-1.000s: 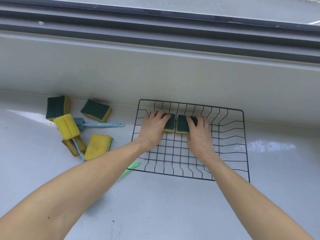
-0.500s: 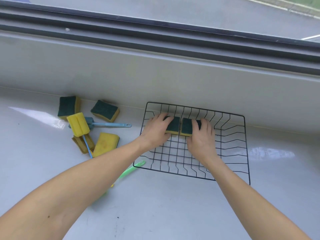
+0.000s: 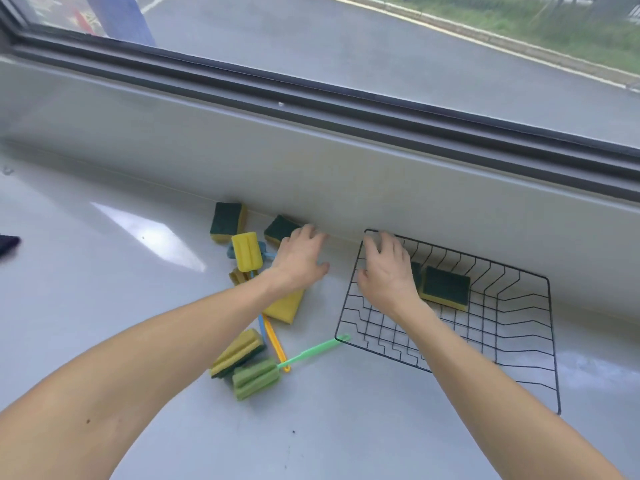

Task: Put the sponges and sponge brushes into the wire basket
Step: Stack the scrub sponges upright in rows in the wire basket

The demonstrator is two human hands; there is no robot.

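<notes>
Now lying scattered on the counter [image 3: 104, 271] left of the wire basket [image 3: 519, 341]: green sponge brush [image 3: 256, 377] with handle running up and right, tip touching the basket's near-left corner; yellow sponge brush [image 3: 245, 251] with long axis roughly front to back, head toward the back wall; green-topped sponge [image 3: 225, 226] and another [image 3: 278, 229] at the counter's back edge; yellow sponge [image 3: 285, 308] partly under the left forearm; a ridged yellow-green sponge [image 3: 239, 351] nearer the front. Inside the basket, against its back-left part: one green-topped sponge in basket [image 3: 445, 287], plus a second mostly hidden behind the right hand [image 3: 388, 271]. Compared with a second ago: both hands off the basket sponges, left hand [image 3: 301, 261] now outside the basket, fingers spread and empty, above the loose sponges; right hand over the basket's left rim, fingers loosely open, holding nothing.
</notes>
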